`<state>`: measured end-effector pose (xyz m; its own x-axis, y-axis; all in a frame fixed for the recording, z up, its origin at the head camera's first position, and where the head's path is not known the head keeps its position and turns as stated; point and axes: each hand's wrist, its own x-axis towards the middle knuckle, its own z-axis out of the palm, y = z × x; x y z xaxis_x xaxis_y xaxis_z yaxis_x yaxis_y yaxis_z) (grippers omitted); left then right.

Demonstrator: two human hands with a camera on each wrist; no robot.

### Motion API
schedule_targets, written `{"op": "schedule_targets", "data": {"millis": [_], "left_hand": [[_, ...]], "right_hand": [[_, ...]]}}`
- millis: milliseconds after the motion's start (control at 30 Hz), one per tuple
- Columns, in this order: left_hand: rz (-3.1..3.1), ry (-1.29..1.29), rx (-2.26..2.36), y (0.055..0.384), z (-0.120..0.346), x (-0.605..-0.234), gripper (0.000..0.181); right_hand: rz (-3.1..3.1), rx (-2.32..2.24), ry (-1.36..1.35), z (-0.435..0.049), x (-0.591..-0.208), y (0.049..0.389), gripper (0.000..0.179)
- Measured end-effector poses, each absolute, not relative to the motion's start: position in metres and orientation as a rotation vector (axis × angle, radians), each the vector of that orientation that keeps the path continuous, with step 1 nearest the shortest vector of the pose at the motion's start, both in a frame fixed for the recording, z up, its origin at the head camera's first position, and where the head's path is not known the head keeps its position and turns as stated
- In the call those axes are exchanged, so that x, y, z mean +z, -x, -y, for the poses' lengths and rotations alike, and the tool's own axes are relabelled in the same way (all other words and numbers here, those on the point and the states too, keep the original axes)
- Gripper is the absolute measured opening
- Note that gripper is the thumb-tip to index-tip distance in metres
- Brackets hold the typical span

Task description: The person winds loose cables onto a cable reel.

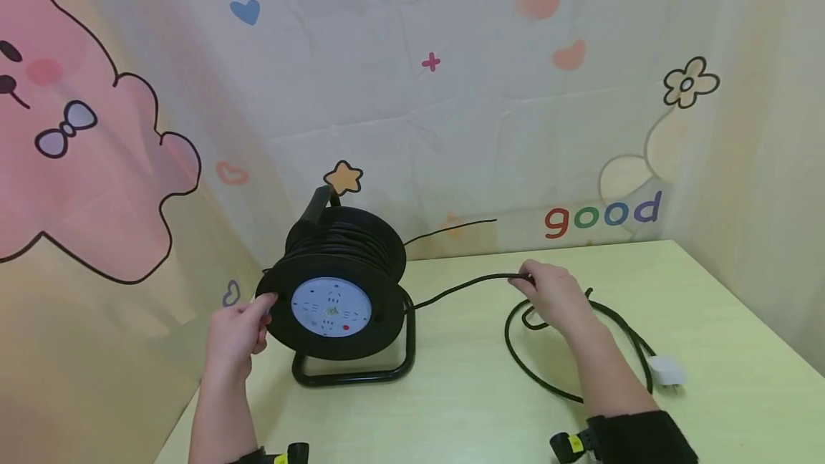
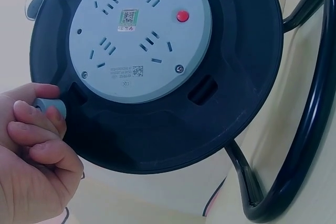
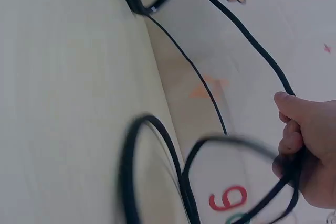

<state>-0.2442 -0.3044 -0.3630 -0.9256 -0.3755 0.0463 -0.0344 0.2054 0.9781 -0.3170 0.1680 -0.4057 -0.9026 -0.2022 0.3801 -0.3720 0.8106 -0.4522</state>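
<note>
A black cable reel (image 1: 277,285) with a pale socket panel (image 2: 139,40) at its centre stands on a tubular frame on the table. At the disc's left edge my left hand (image 1: 237,331) holds a small grey knob (image 2: 52,107), thumb and fingers around it. Black cable (image 1: 460,285) runs from the reel's right side to my right hand (image 1: 551,296), which grips it above the table. In the right wrist view the fingers curl round the cable. Beyond that hand, loose loops of cable (image 1: 515,353) lead to a white plug (image 1: 667,371) on the table.
The pale green table (image 1: 464,392) has a printed curtain (image 1: 451,120) behind it and at its sides. The reel's black base frame (image 1: 354,378) rests near the table's left side. A thin dark cord (image 1: 451,228) sticks out behind the reel toward the curtain.
</note>
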Motion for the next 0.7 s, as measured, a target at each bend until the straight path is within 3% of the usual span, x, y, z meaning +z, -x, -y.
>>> {"op": "schedule_targets", "data": {"millis": [333,700], "left_hand": [[2.217,-0.38,-1.784,0.244,0.307,-0.365,0.047],[2.213,-0.385,-1.774,0.244,0.306,-0.365,0.048]], "right_hand": [[2.784,0.521,-0.302,-0.234,-0.397,0.309,0.023],[2.779,0.58,-0.326,-0.239,-0.403,0.313,0.029]]}}
